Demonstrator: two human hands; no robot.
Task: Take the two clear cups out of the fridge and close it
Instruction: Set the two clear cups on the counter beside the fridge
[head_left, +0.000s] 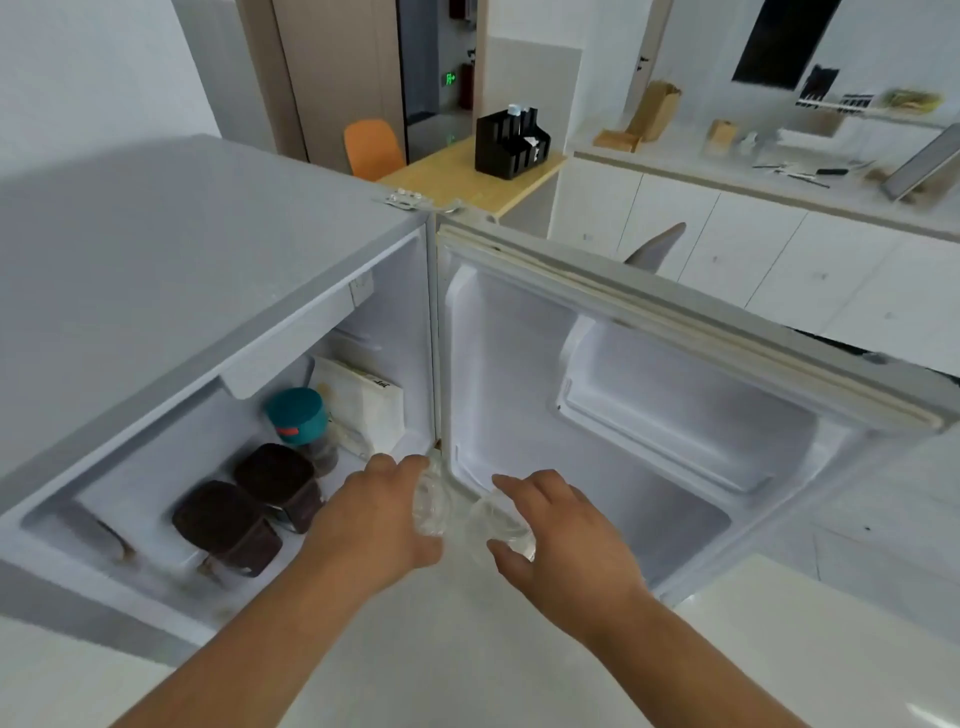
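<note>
A small grey fridge (171, 270) stands open, its door (675, 415) swung wide to the right. My left hand (374, 519) grips one clear cup (431, 504) just in front of the fridge's opening, near the hinge side. My right hand (561, 530) grips a second clear cup (498, 525) beside it, in front of the door's inner face. Both cups are close together, partly hidden by my fingers.
Inside the fridge sit two dark brown lidded containers (249, 504), a jar with a teal lid (298, 415) and a white box (363, 400). Behind stand a wooden table with a black organizer (511, 143), an orange chair (371, 148) and a white counter (753, 182).
</note>
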